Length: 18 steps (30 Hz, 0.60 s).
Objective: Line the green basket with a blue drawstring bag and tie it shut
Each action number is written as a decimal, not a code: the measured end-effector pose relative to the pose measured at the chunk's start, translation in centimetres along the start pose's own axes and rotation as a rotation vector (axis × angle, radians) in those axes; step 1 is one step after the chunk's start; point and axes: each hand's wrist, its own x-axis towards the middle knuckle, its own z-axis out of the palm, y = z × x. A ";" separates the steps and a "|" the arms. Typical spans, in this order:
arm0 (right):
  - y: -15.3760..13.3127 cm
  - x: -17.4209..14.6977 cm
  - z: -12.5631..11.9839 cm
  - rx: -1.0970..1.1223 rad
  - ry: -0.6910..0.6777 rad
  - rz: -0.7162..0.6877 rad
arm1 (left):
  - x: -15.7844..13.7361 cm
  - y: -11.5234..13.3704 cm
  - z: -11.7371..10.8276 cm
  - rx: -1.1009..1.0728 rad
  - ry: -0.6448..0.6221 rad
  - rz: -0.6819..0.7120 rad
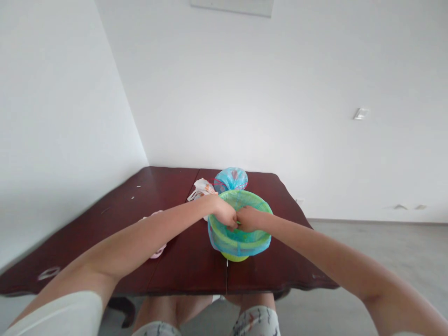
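A green bin (235, 257) stands upright on the dark red table. Its rim is lined with a translucent blue plastic bag (227, 246), folded down over the outside. Both my hands are at the mouth of the bin, their fingertips meeting near its middle. My left hand (225, 214) is closed, fingers pinched together. Beside it, my right hand (249, 219) is also closed, fingers curled in. A sliver of green shows between them, but what they pinch, if anything, is hidden.
Behind the bin sits a filled blue plastic bag (231, 178) with red ties. A white plastic bag (203, 185) with orange print lies left of it. Something pink (159, 251) is partly hidden under my left forearm. The table (189, 275) meets the wall at the back.
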 end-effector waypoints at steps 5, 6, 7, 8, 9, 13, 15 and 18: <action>-0.1 -6.9 -4.9 0.283 0.342 -0.006 | -5.8 -8.0 -7.5 -0.008 0.260 0.000; 0.4 -9.5 -4.8 0.417 0.576 0.029 | -7.0 -10.4 -7.6 0.032 0.397 -0.043; 1.1 -12.4 -3.9 0.485 0.850 0.093 | -8.0 -12.8 -7.0 0.099 0.492 -0.076; 2.0 -15.3 -2.2 0.491 1.112 0.193 | -8.7 -15.1 -5.9 0.180 0.522 -0.118; 3.0 -18.1 0.1 0.471 1.301 0.319 | -9.0 -17.4 -4.5 0.246 0.482 -0.166; 6.1 -25.4 13.0 0.584 1.178 0.609 | -6.9 -23.5 0.9 0.364 0.192 -0.423; 5.9 -26.4 18.5 0.647 1.098 0.631 | -4.5 -24.9 2.2 0.397 0.166 -0.447; 4.5 -25.9 22.9 0.573 0.965 0.610 | -1.4 -25.7 3.1 0.375 0.174 -0.459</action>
